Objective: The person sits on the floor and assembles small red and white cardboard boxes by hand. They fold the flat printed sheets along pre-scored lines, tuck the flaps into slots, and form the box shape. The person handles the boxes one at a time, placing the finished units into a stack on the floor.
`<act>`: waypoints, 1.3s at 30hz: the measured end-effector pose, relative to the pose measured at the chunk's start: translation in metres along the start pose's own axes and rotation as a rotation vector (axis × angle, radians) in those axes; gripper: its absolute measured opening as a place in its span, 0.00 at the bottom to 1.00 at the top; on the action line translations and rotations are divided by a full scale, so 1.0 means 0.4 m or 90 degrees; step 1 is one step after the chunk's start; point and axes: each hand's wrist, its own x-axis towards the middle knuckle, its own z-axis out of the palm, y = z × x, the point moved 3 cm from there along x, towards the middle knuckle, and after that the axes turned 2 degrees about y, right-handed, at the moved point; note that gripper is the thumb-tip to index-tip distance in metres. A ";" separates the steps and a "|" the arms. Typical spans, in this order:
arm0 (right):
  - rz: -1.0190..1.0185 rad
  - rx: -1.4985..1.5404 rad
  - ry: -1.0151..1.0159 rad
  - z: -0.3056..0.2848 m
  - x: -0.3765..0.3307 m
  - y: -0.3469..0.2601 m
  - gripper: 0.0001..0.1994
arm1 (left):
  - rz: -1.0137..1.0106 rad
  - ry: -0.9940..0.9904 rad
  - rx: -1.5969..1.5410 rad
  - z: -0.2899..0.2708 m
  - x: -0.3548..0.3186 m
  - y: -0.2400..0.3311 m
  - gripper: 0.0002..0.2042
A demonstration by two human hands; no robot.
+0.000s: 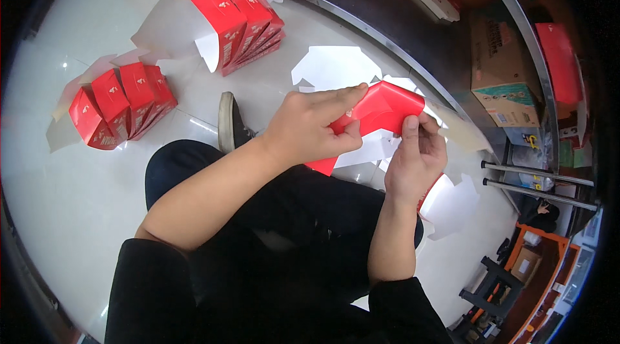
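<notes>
Over my lap I hold a red cardboard box (381, 108) with white inner flaps, partly folded. My left hand (316, 127) grips its left side, fingers laid across the top edge and thumb pressed against the red face. My right hand (416, 156) pinches the right side, thumb on the red panel and fingers behind it. A pale flap (462, 127) sticks out to the right of the box. My legs in dark trousers (278, 215) are below the hands.
Two rows of folded red boxes stand on the white floor: one at the left (119, 105), one farther back (242, 24). Flat white blanks (336, 66) lie beyond my hands, another (452, 205) by my right wrist. A brown carton (500, 69) and shelving stand at the right.
</notes>
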 end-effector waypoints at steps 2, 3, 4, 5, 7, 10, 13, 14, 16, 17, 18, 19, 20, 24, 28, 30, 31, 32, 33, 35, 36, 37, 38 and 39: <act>-0.035 -0.050 0.015 0.010 -0.012 -0.010 0.08 | 0.031 0.035 0.019 -0.005 0.001 0.006 0.27; -0.047 -0.107 0.021 0.011 -0.022 -0.009 0.10 | 0.042 0.046 0.030 -0.006 0.003 0.007 0.27; -0.029 -0.116 0.010 0.019 -0.030 -0.011 0.11 | 0.054 0.057 0.041 -0.009 0.004 0.007 0.26; -0.012 -0.125 0.000 0.029 -0.037 -0.014 0.12 | 0.065 0.067 0.052 -0.012 0.006 0.006 0.26; 0.041 0.013 -0.033 0.040 -0.042 0.012 0.16 | 0.091 0.096 0.070 -0.010 0.001 0.000 0.26; 0.099 0.081 -0.048 0.080 -0.069 0.030 0.16 | 0.100 0.113 0.071 -0.004 -0.006 -0.007 0.26; 0.142 0.019 -0.032 0.088 -0.062 0.030 0.14 | 0.031 0.066 0.073 -0.007 -0.006 -0.013 0.28; 0.150 -0.022 -0.024 0.082 -0.053 0.028 0.13 | -0.003 0.043 0.076 -0.010 -0.004 -0.015 0.29; 0.052 -0.192 -0.052 0.049 -0.032 0.038 0.13 | -0.143 -0.086 0.045 -0.015 0.022 -0.005 0.32; 0.012 -0.239 -0.083 0.035 -0.027 0.032 0.14 | -0.212 -0.151 0.029 -0.015 0.028 -0.004 0.34; -0.027 -0.285 -0.117 0.041 -0.025 0.020 0.15 | -0.188 -0.151 0.009 -0.010 0.028 -0.003 0.35; -0.104 -0.273 -0.119 0.047 -0.023 0.018 0.15 | -0.164 -0.151 -0.010 0.001 0.027 -0.008 0.37; -0.134 -0.302 -0.133 0.049 -0.025 0.013 0.15 | -0.140 -0.151 -0.030 0.010 0.023 -0.014 0.38; 0.003 -0.153 -0.236 0.013 -0.008 0.050 0.29 | -0.365 -0.119 -0.221 0.005 0.014 -0.068 0.32; -0.175 -0.276 -0.410 0.032 0.010 -0.047 0.29 | -0.650 0.109 -0.587 -0.001 0.010 -0.126 0.36; -0.250 -0.389 -0.409 0.022 0.014 -0.051 0.25 | -0.686 0.147 -0.618 -0.005 0.012 -0.144 0.37; -0.320 -0.396 -0.366 0.019 0.014 -0.040 0.16 | -0.685 0.164 -0.638 -0.003 0.013 -0.147 0.38; -0.332 -0.392 -0.347 0.019 0.013 -0.041 0.14 | -0.683 0.180 -0.658 -0.002 0.014 -0.149 0.38; -0.341 -0.388 -0.328 0.026 0.005 -0.046 0.13 | -0.689 0.174 -0.648 0.003 0.010 -0.146 0.38; -0.386 -0.389 -0.275 0.043 -0.007 -0.047 0.09 | -0.699 0.162 -0.628 0.014 -0.006 -0.133 0.38; -0.360 -0.398 -0.216 0.050 -0.014 -0.040 0.08 | -0.701 0.154 -0.624 0.021 -0.010 -0.123 0.37; -0.333 -0.405 -0.156 0.056 -0.023 -0.030 0.07 | -0.702 0.146 -0.620 0.028 -0.015 -0.112 0.37; -0.306 -0.412 -0.097 0.054 -0.027 -0.019 0.07 | -0.703 0.138 -0.616 0.035 -0.018 -0.103 0.37; -0.302 -0.401 -0.070 0.051 -0.027 -0.008 0.06 | -0.704 0.143 -0.607 0.040 -0.020 -0.097 0.36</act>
